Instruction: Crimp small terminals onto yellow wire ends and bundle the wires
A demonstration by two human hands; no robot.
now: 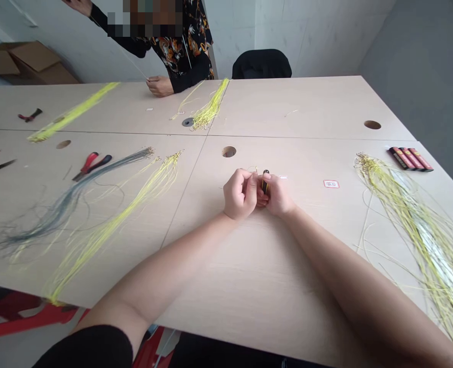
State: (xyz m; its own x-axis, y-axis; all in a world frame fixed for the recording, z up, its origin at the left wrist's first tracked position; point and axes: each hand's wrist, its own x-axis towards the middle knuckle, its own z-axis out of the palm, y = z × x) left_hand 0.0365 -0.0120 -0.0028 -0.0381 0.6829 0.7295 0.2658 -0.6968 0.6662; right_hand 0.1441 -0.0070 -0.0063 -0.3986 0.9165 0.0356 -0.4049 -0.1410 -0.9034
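Both my hands meet over the middle of the table. My left hand [240, 194] is closed in a pinch, and a thin yellowish line [253, 167] curls out above its fingertips. Wrapped in the fingers of my right hand [279, 196] is a small black-and-yellow tool [265, 185], held upright with its dark rounded top showing. The fingertips of the two hands are close together, and they hide most of the line and the lower part of the tool.
Yellow line bundles with small golden ends lie left [134, 199] and right [413, 220], beside a grey bundle [71, 197] and red-and-black pliers [90, 166]. Several dark red cylinders [410, 159] sit at right. Across the table [287, 112], a person [190, 56] handles a thin line.
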